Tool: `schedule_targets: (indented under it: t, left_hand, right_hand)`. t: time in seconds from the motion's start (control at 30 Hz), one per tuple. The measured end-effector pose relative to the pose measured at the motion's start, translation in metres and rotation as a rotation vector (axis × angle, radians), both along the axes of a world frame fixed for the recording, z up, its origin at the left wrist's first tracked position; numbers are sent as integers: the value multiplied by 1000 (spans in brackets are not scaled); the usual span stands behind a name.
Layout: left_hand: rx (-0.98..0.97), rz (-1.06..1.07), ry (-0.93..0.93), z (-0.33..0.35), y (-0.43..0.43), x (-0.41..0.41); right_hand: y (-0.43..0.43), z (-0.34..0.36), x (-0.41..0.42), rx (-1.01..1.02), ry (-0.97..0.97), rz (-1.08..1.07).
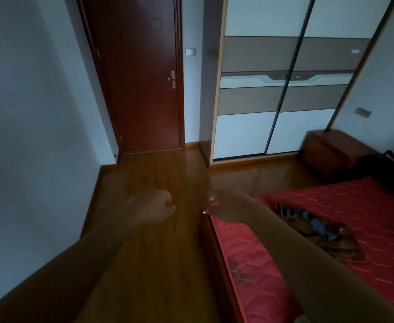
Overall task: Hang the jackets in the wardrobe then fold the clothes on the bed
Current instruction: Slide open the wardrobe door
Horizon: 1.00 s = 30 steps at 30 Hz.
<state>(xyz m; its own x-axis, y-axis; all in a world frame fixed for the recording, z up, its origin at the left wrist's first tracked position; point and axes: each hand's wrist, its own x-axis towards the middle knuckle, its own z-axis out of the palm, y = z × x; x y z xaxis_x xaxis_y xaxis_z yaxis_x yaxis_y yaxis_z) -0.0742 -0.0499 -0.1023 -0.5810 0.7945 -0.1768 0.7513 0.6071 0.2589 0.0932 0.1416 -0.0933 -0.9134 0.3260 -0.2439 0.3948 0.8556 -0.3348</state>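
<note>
on the bed (366, 206) a crumpled brown garment (319, 236) lies unfolded, and the wardrobe (249, 127) is closed. left hand (151, 206) and right hand (219, 207) hover loosely curled, holding nothing; folding looks unstarted.

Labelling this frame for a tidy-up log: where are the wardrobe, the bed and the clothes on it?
wardrobe (256, 54): head view, left sliding door's brown band.
bed (378, 215): head view, bare red cover.
clothes (324, 236): head view, middle of the brown pile.
</note>
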Motion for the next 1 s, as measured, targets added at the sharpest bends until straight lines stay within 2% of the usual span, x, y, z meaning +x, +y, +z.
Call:
schedule_targets:
  t: [0.43, 0.7, 1.0]
  left_hand:
    - [-34, -27, -38, -7, 20, -162]
    - [-73, -76, -29, -6, 37, -271]
    - [-114, -105, -36, -13, 104, -368]
  right_hand:
    - [10, -12, -171, 59, -25, -45]
    - [28, -18, -282, 28, -15, -79]
    - [89, -32, -380, 19, -31, -93]
